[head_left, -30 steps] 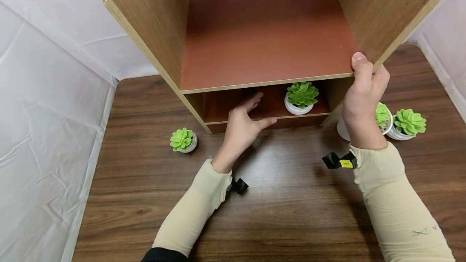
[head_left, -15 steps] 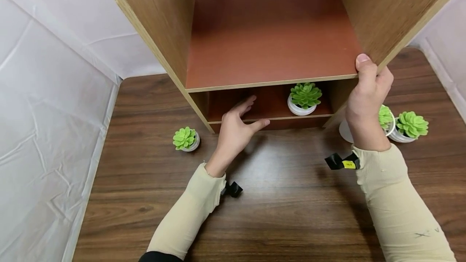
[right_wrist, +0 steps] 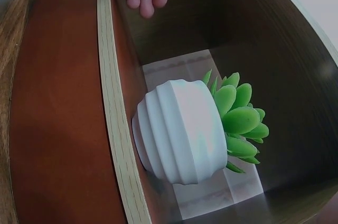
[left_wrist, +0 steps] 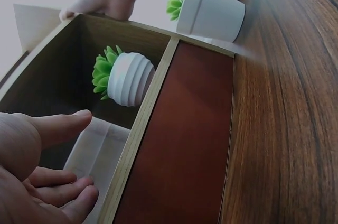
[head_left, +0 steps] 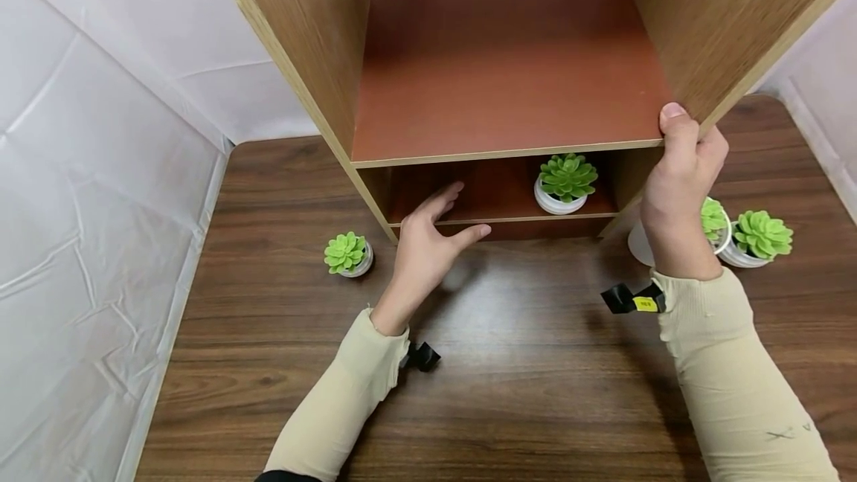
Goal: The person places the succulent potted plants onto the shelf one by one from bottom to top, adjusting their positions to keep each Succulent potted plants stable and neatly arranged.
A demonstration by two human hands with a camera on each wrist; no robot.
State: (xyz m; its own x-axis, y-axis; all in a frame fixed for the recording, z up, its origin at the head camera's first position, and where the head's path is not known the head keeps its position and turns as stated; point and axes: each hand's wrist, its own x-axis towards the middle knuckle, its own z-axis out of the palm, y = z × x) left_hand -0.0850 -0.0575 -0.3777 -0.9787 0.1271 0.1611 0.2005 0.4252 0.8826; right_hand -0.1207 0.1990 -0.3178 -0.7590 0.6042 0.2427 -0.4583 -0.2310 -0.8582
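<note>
A wooden shelf unit (head_left: pixel 509 73) with reddish-brown boards stands on the table. In its low compartment, toward the right side, a green succulent in a ribbed white pot (head_left: pixel 560 203) sits upright near the front edge. My left hand (head_left: pixel 428 244) hovers at the mouth of that compartment, left of the pot, thumb and fingers spread apart with nothing between them. The left wrist view shows the pot (left_wrist: pixel 129 78) well clear of the fingertips (left_wrist: pixel 82 203). My right hand (head_left: pixel 679 177) grips the unit's right side where the middle board meets the side panel, thumb on top.
Left of the unit, a small potted succulent (head_left: pixel 348 253) stands on the wooden table (head_left: pixel 502 393). On the right, partly behind my right wrist, are a white pot with a succulent (head_left: pixel 715 222) and another potted succulent (head_left: pixel 759 238). White sheeting (head_left: pixel 100 207) hangs around.
My left hand has drawn back leftward, away from the potted succulent in the compartment. The right hand keeps its grip on the unit. The head view has shifted slightly.
</note>
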